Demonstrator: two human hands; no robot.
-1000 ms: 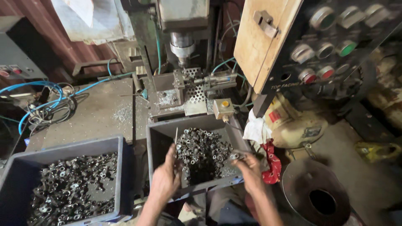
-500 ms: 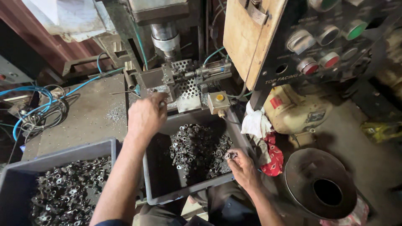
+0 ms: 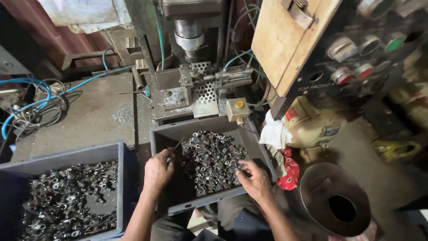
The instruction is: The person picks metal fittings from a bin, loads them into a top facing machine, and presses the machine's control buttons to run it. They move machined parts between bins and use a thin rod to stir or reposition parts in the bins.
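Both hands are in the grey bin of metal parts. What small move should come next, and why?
Probably the right hand should pinch one small part from the pile: its fingertips already touch the heap, while the left hand rests at the pile's left edge.

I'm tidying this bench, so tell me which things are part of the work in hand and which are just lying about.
In use:
left hand
right hand
grey plastic bin of small dark metal parts

Lying about:
second grey bin
blue hose
red and white rags
dark metal funnel

Both forearms bare, no sleeves, no gloves, no watch or rings seen. Left hand (image 3: 158, 172) and right hand (image 3: 254, 178) bare too. Dark trousers at lower edge, grey-ish, details unclear.
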